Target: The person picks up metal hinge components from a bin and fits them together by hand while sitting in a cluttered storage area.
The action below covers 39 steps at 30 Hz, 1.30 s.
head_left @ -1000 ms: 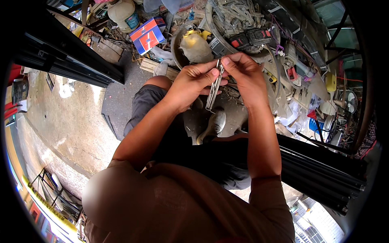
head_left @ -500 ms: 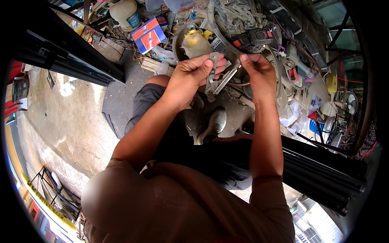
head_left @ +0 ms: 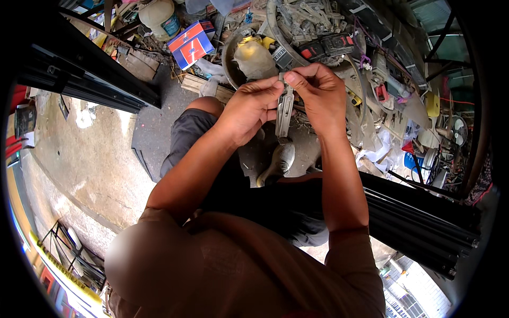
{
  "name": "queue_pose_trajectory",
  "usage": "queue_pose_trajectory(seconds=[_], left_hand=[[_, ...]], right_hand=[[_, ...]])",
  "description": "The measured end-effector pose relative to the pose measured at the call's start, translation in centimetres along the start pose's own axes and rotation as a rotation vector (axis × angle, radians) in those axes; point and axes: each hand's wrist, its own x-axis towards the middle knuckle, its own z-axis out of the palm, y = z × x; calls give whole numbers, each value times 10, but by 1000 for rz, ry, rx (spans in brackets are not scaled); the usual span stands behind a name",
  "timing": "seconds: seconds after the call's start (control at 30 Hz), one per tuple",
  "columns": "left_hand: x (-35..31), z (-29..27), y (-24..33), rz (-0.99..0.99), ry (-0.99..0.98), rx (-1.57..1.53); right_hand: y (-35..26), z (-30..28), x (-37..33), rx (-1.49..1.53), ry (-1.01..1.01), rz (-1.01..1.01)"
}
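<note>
Between my two hands is a metal friction hinge (head_left: 284,114), made of flat silvery bars with slots and rivets. Its bars lie folded against each other, and the lower end points down toward my shoe (head_left: 282,159). My left hand (head_left: 241,114) is closed on its upper left edge, thumb on top. Pressed close to that thumb, my right hand (head_left: 322,98) pinches the top end of the hinge. Fingers partly cover its upper part.
Beyond my hands lies a round basin (head_left: 229,66) holding a dusty yellow-topped container (head_left: 255,58). Around it are an orange-and-blue box (head_left: 191,45), a white bucket (head_left: 158,20) and heaped metal parts (head_left: 313,21). Long black profiles (head_left: 419,225) extend at right; another black frame (head_left: 101,74) stands at left.
My right hand has moved left to meet my left hand. The hinge's bars, spread at an angle before, are now folded together and hang nearly straight down.
</note>
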Motion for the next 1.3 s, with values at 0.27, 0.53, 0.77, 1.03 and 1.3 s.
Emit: queue_pose_trajectory(seconds=[0.27,0.53,0.77,1.03,1.3], left_hand=[[-5,7,4,11,-28,69],[4,-20,2,229,227,-43],[14,-16,-8,251,274,169],[10,-10,-20,126,294,119],[-19,-92,-33,-86,312,3]], right_hand=[[-14,-1,-2,73,-59,177],[20,-40,19,158,224,216],[33,-20,20,120,153,117],[20,-1,31,-202,-129,139],[70,-81,181,-1301,442,-289]])
